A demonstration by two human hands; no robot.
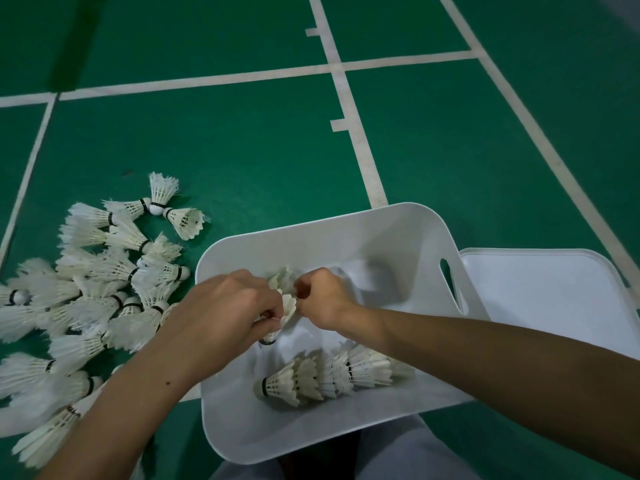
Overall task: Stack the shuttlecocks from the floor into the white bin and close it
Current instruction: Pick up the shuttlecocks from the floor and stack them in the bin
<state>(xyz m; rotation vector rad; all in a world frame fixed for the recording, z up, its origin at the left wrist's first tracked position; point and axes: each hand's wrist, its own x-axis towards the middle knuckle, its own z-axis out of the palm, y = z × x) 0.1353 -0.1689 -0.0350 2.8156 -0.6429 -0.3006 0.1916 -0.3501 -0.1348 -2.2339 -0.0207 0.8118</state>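
Hands over bin (pixel 398 223): my left (pixel 228 306) and right (pixel 320 299) both pinch shuttlecocks (pixel 287 306); stack (pixel 329 374) inside, lid (pixel 547 289) beside.

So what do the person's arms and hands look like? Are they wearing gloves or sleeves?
No gloves and no sleeves in view: both hands, left and right, are bare, and so are both forearms up to the picture's edge. No rings, watch or bracelets show. The left forearm has two small dark moles. Light grey clothing covers the lap below.
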